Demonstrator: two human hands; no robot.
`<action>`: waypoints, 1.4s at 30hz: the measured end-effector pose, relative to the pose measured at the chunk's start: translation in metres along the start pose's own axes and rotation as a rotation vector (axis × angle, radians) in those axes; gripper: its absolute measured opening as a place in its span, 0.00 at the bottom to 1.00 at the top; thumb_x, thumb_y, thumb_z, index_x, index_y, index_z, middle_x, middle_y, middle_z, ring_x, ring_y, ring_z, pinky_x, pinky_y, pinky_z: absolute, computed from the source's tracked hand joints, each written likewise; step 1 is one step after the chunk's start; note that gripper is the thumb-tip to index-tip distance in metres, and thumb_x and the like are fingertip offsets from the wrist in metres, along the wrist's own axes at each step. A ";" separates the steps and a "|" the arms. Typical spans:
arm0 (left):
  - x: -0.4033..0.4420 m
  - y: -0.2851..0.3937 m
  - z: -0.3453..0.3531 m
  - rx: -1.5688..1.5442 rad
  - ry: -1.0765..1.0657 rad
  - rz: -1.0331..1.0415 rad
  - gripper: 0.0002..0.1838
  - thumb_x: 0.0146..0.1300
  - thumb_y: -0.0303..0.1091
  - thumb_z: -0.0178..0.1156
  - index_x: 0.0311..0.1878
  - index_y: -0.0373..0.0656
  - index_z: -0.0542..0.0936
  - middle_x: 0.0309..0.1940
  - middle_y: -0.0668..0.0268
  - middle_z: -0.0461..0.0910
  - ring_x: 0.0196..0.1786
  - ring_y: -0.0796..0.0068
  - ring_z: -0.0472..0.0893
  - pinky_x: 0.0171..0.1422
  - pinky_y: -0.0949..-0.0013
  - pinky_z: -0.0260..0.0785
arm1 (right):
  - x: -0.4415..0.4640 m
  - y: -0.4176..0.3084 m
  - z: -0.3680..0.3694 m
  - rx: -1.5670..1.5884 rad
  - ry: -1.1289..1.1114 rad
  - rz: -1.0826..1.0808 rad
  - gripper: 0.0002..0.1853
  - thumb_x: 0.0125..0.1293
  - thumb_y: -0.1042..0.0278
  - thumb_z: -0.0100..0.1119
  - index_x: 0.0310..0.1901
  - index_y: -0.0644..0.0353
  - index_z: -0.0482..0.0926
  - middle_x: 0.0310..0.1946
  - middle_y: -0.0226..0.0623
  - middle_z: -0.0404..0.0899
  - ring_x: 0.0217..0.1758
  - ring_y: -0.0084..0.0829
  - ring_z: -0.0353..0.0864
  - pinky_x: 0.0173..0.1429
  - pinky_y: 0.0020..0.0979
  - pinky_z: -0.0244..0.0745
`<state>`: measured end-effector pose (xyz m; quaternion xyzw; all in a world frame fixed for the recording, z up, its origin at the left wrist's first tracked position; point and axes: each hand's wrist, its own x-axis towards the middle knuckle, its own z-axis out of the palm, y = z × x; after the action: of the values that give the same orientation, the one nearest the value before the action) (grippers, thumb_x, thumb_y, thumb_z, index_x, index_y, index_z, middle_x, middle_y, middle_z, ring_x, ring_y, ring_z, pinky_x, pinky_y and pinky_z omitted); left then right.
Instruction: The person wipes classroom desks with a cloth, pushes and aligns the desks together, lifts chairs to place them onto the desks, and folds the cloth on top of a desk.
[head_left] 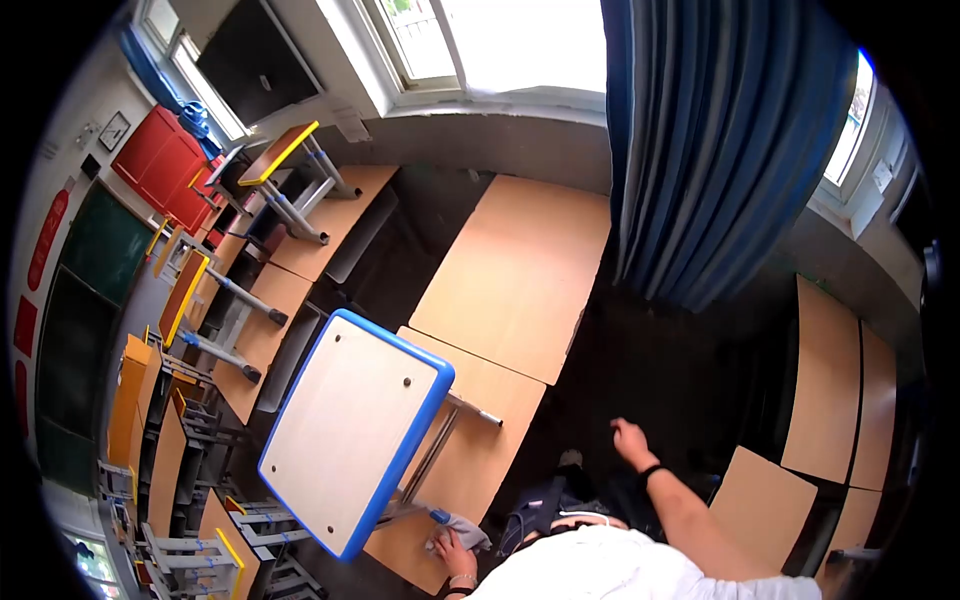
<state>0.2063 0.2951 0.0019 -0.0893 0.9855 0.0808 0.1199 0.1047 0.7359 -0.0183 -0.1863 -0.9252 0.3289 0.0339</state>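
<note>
My left hand [455, 556] is at the bottom, closed over a grey cloth [468, 535] on a wooden desktop [410, 572]. Right beside it is a chair turned upside down on the desk; the pale underside of its seat [355, 430] has a blue rim and dark screws, and metal legs rest behind it. A small blue piece [440, 516] shows next to the cloth. My right hand [630, 442] hangs over the dark floor to the right, fingers loosely bent and a little apart, with nothing visible in it. Both wrists wear dark bands.
Another desk [515, 270] adjoins at the window wall. To the left stand rows of desks with upturned yellow-edged chairs [280, 155]. A blue curtain [720, 150] hangs at upper right. More desks [765, 505] stand on my right, across a dark aisle. A green chalkboard [75, 330] is at far left.
</note>
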 end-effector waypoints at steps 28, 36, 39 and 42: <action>0.041 0.262 0.021 -1.948 0.305 -0.699 0.17 0.59 0.31 0.50 0.50 0.36 0.67 0.45 0.63 0.71 0.49 0.72 0.70 0.55 0.69 0.60 | 0.357 0.068 -0.029 -0.526 -1.030 -0.365 0.12 0.47 0.63 0.51 0.32 0.57 0.79 0.35 0.46 0.76 0.40 0.43 0.75 0.45 0.37 0.70; 0.131 0.332 -0.073 -1.371 0.230 -0.547 0.16 0.57 0.28 0.50 0.49 0.34 0.69 0.43 0.66 0.72 0.45 0.79 0.69 0.50 0.73 0.61 | 0.433 0.307 0.013 -0.605 -1.013 -0.285 0.15 0.50 0.62 0.48 0.34 0.62 0.78 0.37 0.49 0.75 0.42 0.45 0.74 0.47 0.38 0.69; 0.174 0.324 -0.098 -0.879 0.218 -0.529 0.21 0.54 0.28 0.52 0.52 0.35 0.66 0.44 0.55 0.73 0.47 0.66 0.71 0.49 0.68 0.63 | 0.428 0.304 -0.015 -0.476 -0.982 -0.156 0.14 0.51 0.63 0.47 0.32 0.63 0.78 0.34 0.49 0.75 0.39 0.44 0.75 0.44 0.38 0.69; 0.205 0.350 -0.122 -0.375 0.250 -0.518 0.29 0.50 0.28 0.55 0.58 0.38 0.60 0.51 0.47 0.65 0.53 0.51 0.66 0.54 0.62 0.60 | 0.417 0.277 -0.036 -0.273 -0.921 -0.074 0.13 0.51 0.64 0.47 0.31 0.64 0.77 0.32 0.48 0.76 0.36 0.42 0.75 0.42 0.38 0.69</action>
<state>-0.0845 0.5807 0.1157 -0.3661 0.9052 0.2159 -0.0036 -0.1869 1.1083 -0.1868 0.0088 -0.8847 0.2514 -0.3925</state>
